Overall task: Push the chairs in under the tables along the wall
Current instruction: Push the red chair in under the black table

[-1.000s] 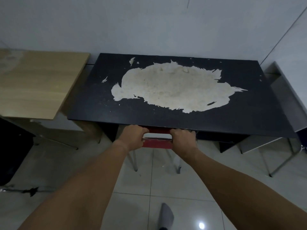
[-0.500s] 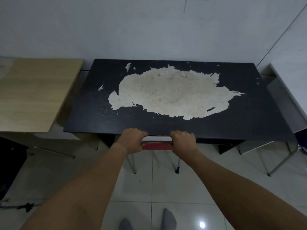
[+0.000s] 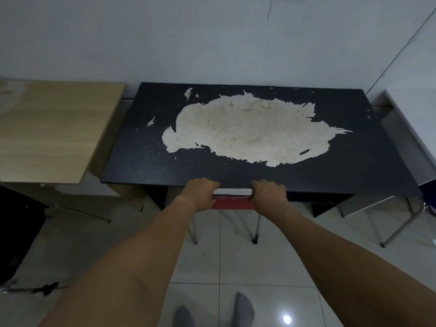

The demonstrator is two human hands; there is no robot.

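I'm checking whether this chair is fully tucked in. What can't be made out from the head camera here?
- Red chair: its seat and front legs are hidden under the black table; only the top rail and rear legs show.
- Fingertips of the left hand and right hand: curled out of sight over the rail.
- Wooden table: cut off by the left edge.
- Grey table: cut off by the right edge.

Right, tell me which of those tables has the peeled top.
The black table, the middle one, directly ahead of both hands: a big pale patch shows where its surface has come off. The wooden table on its left looks intact.
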